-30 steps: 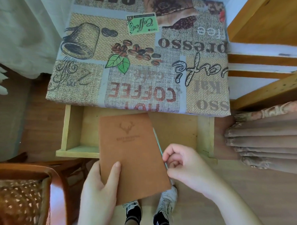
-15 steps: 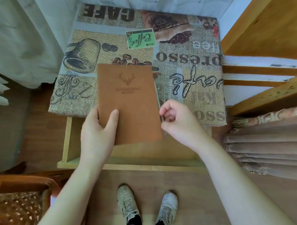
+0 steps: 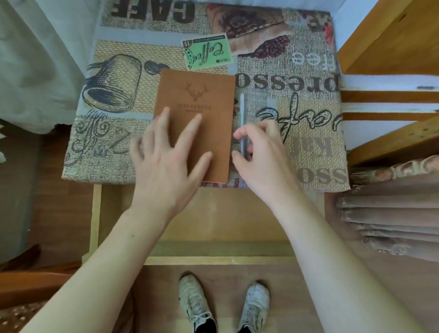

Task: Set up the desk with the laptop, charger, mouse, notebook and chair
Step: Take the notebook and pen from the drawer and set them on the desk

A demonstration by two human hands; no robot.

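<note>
The notebook [image 3: 198, 117] lies flat on the desk [image 3: 312, 127], long axis running near to far. Our left hand [image 3: 168, 163] rests open on its near half; our right hand [image 3: 260, 154], just right, pinches a pen [image 3: 242, 120] lying parallel alongside.

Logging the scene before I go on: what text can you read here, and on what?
All print appears upside down.
"CAFE": tablecloth, far edge.
"Coffee": green stamp printed on it.
"Cafe": script, right of the pen.
"presso", "free", "OSS": cut-off fragments, right side.
Notebook: deer head; the lines beneath too blurred to read.
</note>
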